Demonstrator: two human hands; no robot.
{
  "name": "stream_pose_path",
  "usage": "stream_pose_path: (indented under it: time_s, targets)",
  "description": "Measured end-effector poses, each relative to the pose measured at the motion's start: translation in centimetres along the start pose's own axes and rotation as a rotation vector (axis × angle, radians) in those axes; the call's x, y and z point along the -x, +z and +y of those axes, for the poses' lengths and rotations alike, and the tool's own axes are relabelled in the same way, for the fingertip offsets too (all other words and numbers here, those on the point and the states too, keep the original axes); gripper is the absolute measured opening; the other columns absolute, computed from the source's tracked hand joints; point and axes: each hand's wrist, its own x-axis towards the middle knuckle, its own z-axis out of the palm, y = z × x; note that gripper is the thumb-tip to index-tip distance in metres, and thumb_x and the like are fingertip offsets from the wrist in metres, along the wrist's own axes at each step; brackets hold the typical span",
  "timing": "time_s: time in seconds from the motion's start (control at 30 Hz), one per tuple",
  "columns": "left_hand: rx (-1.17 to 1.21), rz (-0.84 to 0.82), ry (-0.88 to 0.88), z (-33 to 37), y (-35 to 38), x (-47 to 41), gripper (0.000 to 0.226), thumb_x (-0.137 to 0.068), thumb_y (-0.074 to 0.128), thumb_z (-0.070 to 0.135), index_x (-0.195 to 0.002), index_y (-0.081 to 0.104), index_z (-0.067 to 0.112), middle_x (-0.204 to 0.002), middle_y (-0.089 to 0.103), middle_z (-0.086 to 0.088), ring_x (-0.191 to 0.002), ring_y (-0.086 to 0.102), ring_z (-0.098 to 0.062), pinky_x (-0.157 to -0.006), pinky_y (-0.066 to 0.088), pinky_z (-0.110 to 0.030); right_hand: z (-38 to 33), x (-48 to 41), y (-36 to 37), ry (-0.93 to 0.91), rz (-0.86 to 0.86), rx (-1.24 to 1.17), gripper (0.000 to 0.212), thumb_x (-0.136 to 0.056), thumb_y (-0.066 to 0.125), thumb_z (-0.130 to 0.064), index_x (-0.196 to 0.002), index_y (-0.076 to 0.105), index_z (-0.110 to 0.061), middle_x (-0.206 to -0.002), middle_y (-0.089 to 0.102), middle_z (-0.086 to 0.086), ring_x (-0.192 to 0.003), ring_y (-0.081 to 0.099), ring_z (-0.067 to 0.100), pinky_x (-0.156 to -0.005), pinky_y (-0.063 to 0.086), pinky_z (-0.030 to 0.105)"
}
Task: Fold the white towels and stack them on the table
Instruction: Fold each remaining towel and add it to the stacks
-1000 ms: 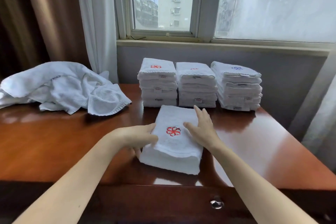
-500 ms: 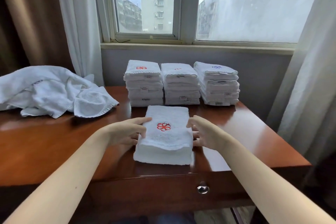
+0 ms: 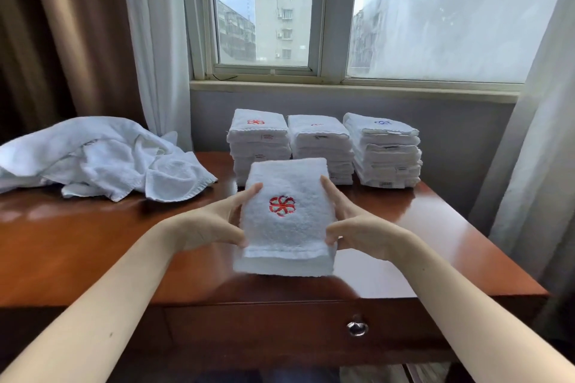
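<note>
Between the left hand and right hand, just above the table, the towel is gripped by both side edges, long axis pointing ahead at the stacks beyond; neither hand is nearer.

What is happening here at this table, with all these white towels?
A person is folding and stacking towels. The left hand and the right hand grip one folded towel by its sides; it seems to be held just above the wooden table. Behind it, near the window, stand the left stack, the middle stack and the right stack of folded towels. A pile of unfolded towels lies at the left.
</note>
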Motion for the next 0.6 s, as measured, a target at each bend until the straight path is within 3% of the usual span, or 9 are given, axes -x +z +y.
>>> stream_pose_path:
  time_s: [0.17,0.27,0.3,0.37,0.47,0.53,0.6]
  targets:
    - [-0.132,0.047,0.119,2.1,-1.1,0.3,0.122,-0.071,0.071,-0.018,-0.152,0.011,0.052,-0.140,0.039,0.030,-0.123,0.056,-0.002,-0.091,0.052,-0.021,-2.7,-1.2,-0.2,-0.186,-0.023,0.076,0.124,-0.057,0.057,0.008,-0.147,0.003,-0.058,-0.152,0.036,-0.015,-0.121,0.059,0.019,-0.093,0.050,0.047]
    - [-0.188,0.130,0.172,3.7,-2.5,-0.4,0.123,-0.070,0.067,-0.020,-0.152,0.010,0.051,-0.144,0.043,0.019,-0.119,0.060,-0.003,-0.084,0.052,-0.017,-4.6,-2.8,-0.4,-0.257,-0.021,0.096,0.124,-0.065,0.053,0.021,-0.152,-0.001,-0.051,-0.155,0.032,-0.009,-0.112,0.064,0.009,-0.074,0.056,0.025]
    - [-0.219,0.163,0.190,4.3,-3.1,-0.7,0.123,-0.069,0.067,-0.019,-0.152,0.010,0.052,-0.147,0.042,0.015,-0.119,0.059,-0.001,-0.085,0.051,-0.015,-5.2,-3.5,-0.5,-0.278,-0.009,0.097,0.124,-0.070,0.048,0.028,-0.153,-0.001,-0.049,-0.156,0.032,-0.009,-0.114,0.063,0.007,-0.078,0.055,0.024]
    - [-0.297,0.227,0.220,5.7,-4.4,-1.4,0.123,-0.066,0.066,-0.013,-0.151,0.010,0.056,-0.154,0.035,0.012,-0.126,0.053,-0.002,-0.091,0.048,-0.015,-6.6,-5.0,-0.8,-0.315,0.015,0.113,0.121,-0.073,0.039,0.035,-0.154,-0.002,-0.046,-0.156,0.026,-0.014,-0.120,0.058,0.003,-0.097,0.050,0.030]
    - [-0.412,0.345,0.275,7.9,-6.5,-2.9,0.119,-0.066,0.060,-0.009,-0.148,0.009,0.061,-0.157,0.022,0.020,-0.125,0.053,-0.002,-0.085,0.054,-0.024,-9.2,-7.9,-1.5,-0.361,0.026,0.161,0.120,-0.072,0.034,0.038,-0.154,-0.003,-0.042,-0.157,0.017,-0.018,-0.111,0.060,-0.004,-0.094,0.044,0.036]
    - [-0.446,0.413,0.309,9.2,-8.0,-4.2,0.117,-0.067,0.058,-0.006,-0.145,0.008,0.065,-0.156,0.020,0.023,-0.123,0.052,0.001,-0.089,0.057,-0.034,-10.9,-10.3,-2.3,-0.385,0.028,0.193,0.119,-0.072,0.034,0.038,-0.155,-0.003,-0.038,-0.150,0.030,-0.023,-0.102,0.064,-0.001,-0.081,0.049,0.030]
    - [-0.474,0.453,0.336,10.5,-9.7,-5.6,0.114,-0.064,0.058,0.002,-0.141,0.007,0.069,-0.155,0.018,0.024,-0.133,0.044,-0.001,-0.095,0.054,-0.028,-12.4,-12.9,-3.4,-0.420,0.045,0.218,0.117,-0.074,0.037,0.035,-0.156,-0.003,-0.038,-0.126,0.050,-0.035,-0.099,0.069,0.005,-0.074,0.052,0.022]
